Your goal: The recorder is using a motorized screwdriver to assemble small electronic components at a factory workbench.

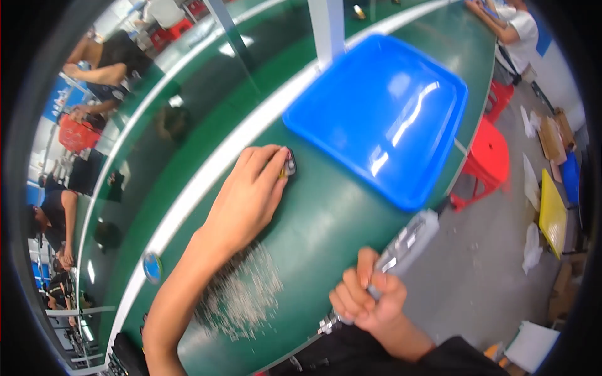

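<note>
My left hand [244,188] reaches out over the green table. Its fingertips close on a small dark piece with metallic and yellowish bits [289,165], at the table surface near the blue tray's left corner. Close to the table's near edge, my right hand [370,297] is wrapped around a long grey object with silvery parts [407,241]; blur hides its exact kind. Its upper end slants toward the tray, and a metallic end shows below my fist. Between my arms lies a loose pile of thin silvery pin-like pieces [251,291].
A shallow blue tray [376,113] rests on the green table [313,232]. A white strip [207,166] runs along the table, with a small round blue-lidded thing [152,267] on it. Red stools [486,156] stand at the right. Other people sit at far left and top right.
</note>
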The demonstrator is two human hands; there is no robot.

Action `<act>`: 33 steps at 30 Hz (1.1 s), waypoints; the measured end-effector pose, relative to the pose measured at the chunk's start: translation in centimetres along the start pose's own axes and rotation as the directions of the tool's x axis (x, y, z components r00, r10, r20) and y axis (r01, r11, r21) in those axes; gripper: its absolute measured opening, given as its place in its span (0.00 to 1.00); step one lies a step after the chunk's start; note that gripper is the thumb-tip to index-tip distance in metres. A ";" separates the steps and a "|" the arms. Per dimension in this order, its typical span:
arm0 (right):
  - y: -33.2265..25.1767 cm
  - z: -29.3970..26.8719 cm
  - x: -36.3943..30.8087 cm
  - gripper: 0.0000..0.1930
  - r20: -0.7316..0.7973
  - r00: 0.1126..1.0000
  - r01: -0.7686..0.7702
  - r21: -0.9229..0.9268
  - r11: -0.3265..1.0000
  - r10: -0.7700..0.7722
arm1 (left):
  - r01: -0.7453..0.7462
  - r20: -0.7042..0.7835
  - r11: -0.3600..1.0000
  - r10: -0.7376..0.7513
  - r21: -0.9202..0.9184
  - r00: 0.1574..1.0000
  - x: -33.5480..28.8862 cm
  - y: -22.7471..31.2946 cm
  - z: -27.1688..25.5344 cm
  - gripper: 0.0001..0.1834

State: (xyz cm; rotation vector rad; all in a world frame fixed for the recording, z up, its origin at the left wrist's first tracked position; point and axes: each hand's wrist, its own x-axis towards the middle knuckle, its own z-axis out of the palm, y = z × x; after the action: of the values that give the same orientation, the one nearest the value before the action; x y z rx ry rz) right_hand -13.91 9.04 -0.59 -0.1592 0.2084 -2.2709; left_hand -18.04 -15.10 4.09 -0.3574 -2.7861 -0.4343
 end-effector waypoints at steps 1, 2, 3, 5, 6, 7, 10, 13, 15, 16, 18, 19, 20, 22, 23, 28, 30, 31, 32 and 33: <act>-0.3 0.3 -0.4 0.10 -0.004 1.000 -0.006 -0.014 1.000 0.006 | -0.023 0.041 0.999 0.024 -0.024 0.999 -1.7 2.5 -0.5 0.26; -0.4 0.4 -0.7 0.10 -0.046 0.999 -0.011 -0.010 1.000 0.011 | -0.053 0.056 0.998 0.055 -0.030 0.997 -3.3 4.5 -0.8 0.28; -0.6 0.6 -1.2 0.10 -0.031 1.000 -0.005 -0.024 1.000 0.004 | -0.084 0.069 0.996 0.086 -0.040 0.994 -4.8 6.2 -0.8 0.29; -0.4 1.0 -2.2 0.11 -0.040 0.999 -0.001 -0.036 0.999 0.000 | -0.099 0.100 0.988 0.111 -0.118 0.989 -7.3 8.6 -0.8 0.30; -0.2 1.1 -2.7 0.10 -0.014 1.000 0.006 -0.046 0.999 -0.006 | -0.112 0.126 0.988 0.125 -0.109 0.984 -8.3 9.6 -0.6 0.30; 0.0 1.0 -3.0 0.10 0.020 1.000 0.015 -0.055 0.998 -0.014 | -0.128 0.149 0.987 0.141 -0.093 0.979 -9.0 10.3 -0.2 0.29; 1.2 0.9 -4.1 0.09 -0.027 0.999 0.042 -0.094 0.995 -0.045 | -0.105 0.096 0.985 0.119 -0.138 0.988 -9.9 11.5 0.8 0.26; 2.0 0.9 -5.0 0.09 -0.072 0.995 0.064 -0.130 0.989 -0.074 | -0.075 0.042 0.988 0.081 -0.133 0.996 -9.5 12.5 0.9 0.21; 2.4 1.1 -5.6 0.07 -0.147 0.985 0.074 -0.107 0.991 -0.089 | -0.066 0.038 0.987 0.072 -0.144 0.997 -9.2 12.7 0.7 0.18; 2.6 0.9 -5.8 0.06 -0.169 0.981 0.077 -0.094 0.993 -0.092 | -0.071 -0.001 0.989 0.072 -0.126 0.997 -9.2 12.8 1.0 0.16; 2.8 0.9 -5.9 0.06 -0.188 0.978 0.076 -0.107 0.991 -0.095 | -0.137 -0.022 0.987 0.136 -0.078 0.991 -9.4 12.9 1.3 0.16; 3.0 0.9 -5.9 0.06 -0.201 0.975 0.068 -0.113 0.991 -0.090 | -0.194 -0.038 0.981 0.193 -0.020 0.980 -9.6 12.9 1.5 0.16; 3.1 1.0 -5.7 0.06 -0.235 0.967 0.075 -0.099 0.992 -0.096 | -0.196 -0.037 0.980 0.195 -0.028 0.980 -9.7 12.9 1.7 0.16; 3.1 1.0 -5.5 0.07 -0.255 0.962 0.074 -0.105 0.992 -0.099 | -0.266 -0.098 0.962 0.272 0.063 0.957 -9.8 12.9 2.1 0.17; 3.1 1.1 -5.5 0.07 -0.268 0.959 0.069 -0.110 0.992 -0.096 | -0.266 -0.097 0.962 0.270 0.058 0.958 -9.8 13.1 2.0 0.17; 2.9 0.8 -5.4 0.07 -0.268 0.959 0.060 -0.106 0.993 -0.086 | -0.234 -0.047 0.969 0.238 0.080 0.970 -9.8 13.8 1.7 0.19; 2.8 0.7 -5.4 0.07 -0.251 0.963 0.067 -0.113 0.991 -0.094 | -0.223 -0.036 0.971 0.227 0.083 0.973 -9.8 14.2 1.7 0.19; 2.8 0.6 -5.4 0.07 -0.256 0.963 0.062 -0.100 0.993 -0.085 | -0.215 -0.025 0.972 0.218 0.091 0.976 -9.8 14.2 1.7 0.19; 2.7 0.5 -5.3 0.07 -0.260 0.962 0.056 -0.086 0.995 -0.077 | -0.210 -0.024 0.974 0.213 0.088 0.977 -9.8 14.2 1.5 0.19; 2.4 0.5 -5.2 0.07 -0.264 0.962 0.050 -0.084 0.995 -0.071 | -0.183 0.014 0.982 0.182 0.049 0.983 -9.8 14.1 1.3 0.19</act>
State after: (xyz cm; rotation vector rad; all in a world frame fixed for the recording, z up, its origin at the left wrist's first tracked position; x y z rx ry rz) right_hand -8.70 11.46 -0.85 0.1037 0.4378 -2.3419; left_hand -5.23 -3.58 3.32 -0.5990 -2.7360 -0.3198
